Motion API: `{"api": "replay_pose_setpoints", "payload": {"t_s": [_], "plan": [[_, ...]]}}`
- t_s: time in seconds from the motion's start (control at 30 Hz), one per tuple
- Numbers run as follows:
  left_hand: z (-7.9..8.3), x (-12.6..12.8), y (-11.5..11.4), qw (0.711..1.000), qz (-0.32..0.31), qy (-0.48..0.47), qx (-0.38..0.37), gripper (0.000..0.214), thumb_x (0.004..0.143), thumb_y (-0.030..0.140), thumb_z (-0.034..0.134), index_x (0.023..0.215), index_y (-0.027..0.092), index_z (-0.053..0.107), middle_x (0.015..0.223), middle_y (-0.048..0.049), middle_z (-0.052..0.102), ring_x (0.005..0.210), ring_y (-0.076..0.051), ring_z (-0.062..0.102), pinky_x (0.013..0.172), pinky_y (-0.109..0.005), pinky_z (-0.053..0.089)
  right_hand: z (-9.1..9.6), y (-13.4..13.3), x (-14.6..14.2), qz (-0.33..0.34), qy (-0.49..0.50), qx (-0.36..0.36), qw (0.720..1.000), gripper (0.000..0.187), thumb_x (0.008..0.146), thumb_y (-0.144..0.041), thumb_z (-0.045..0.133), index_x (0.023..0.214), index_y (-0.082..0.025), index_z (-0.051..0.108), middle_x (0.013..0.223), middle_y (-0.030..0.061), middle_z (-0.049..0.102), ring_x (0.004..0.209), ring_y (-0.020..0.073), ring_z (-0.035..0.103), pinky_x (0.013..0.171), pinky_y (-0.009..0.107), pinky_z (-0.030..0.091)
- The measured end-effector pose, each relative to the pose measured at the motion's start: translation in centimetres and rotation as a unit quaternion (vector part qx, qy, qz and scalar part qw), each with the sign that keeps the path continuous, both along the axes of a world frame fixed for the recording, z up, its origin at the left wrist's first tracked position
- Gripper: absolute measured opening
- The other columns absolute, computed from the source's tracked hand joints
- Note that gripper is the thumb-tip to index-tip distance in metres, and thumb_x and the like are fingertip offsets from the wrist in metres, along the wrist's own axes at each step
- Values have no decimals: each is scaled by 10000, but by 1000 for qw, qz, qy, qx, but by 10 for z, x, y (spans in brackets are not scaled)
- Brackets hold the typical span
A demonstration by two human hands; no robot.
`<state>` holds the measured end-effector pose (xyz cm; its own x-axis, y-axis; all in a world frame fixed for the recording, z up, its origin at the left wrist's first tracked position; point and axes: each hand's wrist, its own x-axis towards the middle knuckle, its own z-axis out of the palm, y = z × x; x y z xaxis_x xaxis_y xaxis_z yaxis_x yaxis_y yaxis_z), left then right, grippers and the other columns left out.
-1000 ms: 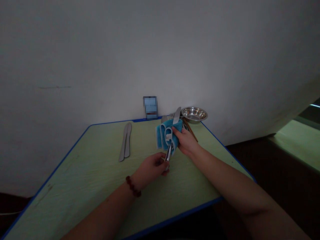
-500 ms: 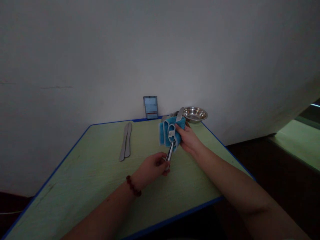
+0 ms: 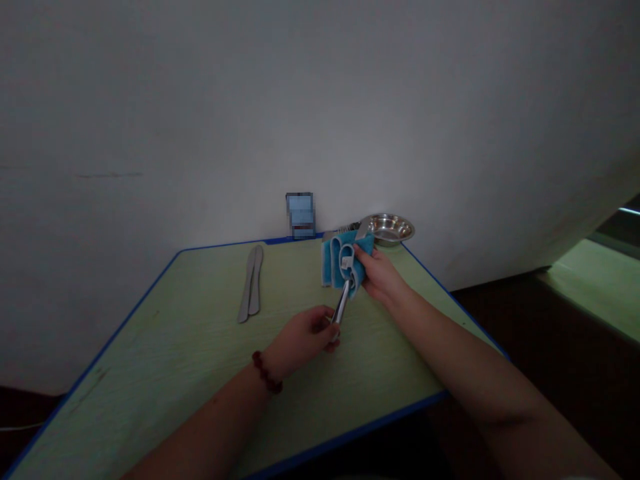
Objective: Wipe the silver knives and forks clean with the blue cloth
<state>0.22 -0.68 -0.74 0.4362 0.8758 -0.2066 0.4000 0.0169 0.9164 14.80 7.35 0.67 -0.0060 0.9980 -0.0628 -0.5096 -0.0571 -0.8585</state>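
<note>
My left hand [image 3: 305, 337], with a red bead bracelet on its wrist, is closed round the handle of a metal table knife [image 3: 343, 303]. The knife slants up and away over the green table [image 3: 175, 347]. My right hand [image 3: 383, 277] pinches a folded blue cloth [image 3: 337, 263] round the upper blade, so most of the blade is hidden and only its tip shows above the cloth.
Two metal knives [image 3: 251, 283] lie side by side at the back left of the table. A steel bowl [image 3: 387, 229] and a few utensils sit at the back right corner. A small box [image 3: 300, 215] leans on the white wall. The table has a blue edge.
My right hand has slid the blue cloth up the blade, away from my left hand, so more of the lower blade shows. My left hand has stayed put.
</note>
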Motion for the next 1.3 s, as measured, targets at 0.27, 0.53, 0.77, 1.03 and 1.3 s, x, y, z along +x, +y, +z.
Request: {"api": "replay_pose_setpoints", "payload": {"t_s": [0.27, 0.53, 0.77, 1.03, 1.3], "plan": [[-4, -2, 0, 1000, -5, 2, 12, 165, 703, 314, 456, 766, 166, 490, 604, 12, 544, 571, -114, 525, 580, -247, 420, 3, 4, 4, -12, 7, 0, 1000, 75, 653, -230, 590, 630, -168, 556, 521, -40, 589, 442, 74, 512, 530, 220, 464], [-4, -1, 0, 1000, -2, 0, -3, 186, 688, 326, 468, 772, 160, 481, 580, 23, 529, 543, -116, 522, 562, -254, 417, 4, 8, 8, -35, 18, -9, 999, 58, 672, -190, 571, 630, -155, 551, 532, -34, 612, 455, 76, 538, 554, 221, 486], [-3, -2, -1, 1000, 0, 13, 3, 181, 685, 326, 471, 770, 170, 507, 603, 11, 563, 573, -121, 531, 584, -249, 413, 4, 12, 11, -53, 30, -12, 998, 69, 711, -158, 518, 651, -156, 551, 530, -38, 612, 443, 77, 538, 553, 232, 496], [-4, -2, -1, 1000, -15, 14, -3, 164, 693, 322, 457, 731, 163, 478, 589, 23, 527, 562, -115, 520, 572, -247, 413, 4, 15, 15, -64, 28, -12, 998, 79, 714, -165, 522, 641, -151, 551, 524, -29, 610, 453, 83, 546, 562, 235, 499], [-5, -3, -2, 1000, -13, 14, -17, 167, 667, 324, 478, 731, 170, 496, 587, 24, 545, 566, -117, 525, 581, -252, 413, 3, 20, 20, -76, 24, -20, 997, 110, 737, -152, 494, 654, -147, 565, 562, -18, 629, 496, 93, 573, 614, 260, 506]]}}
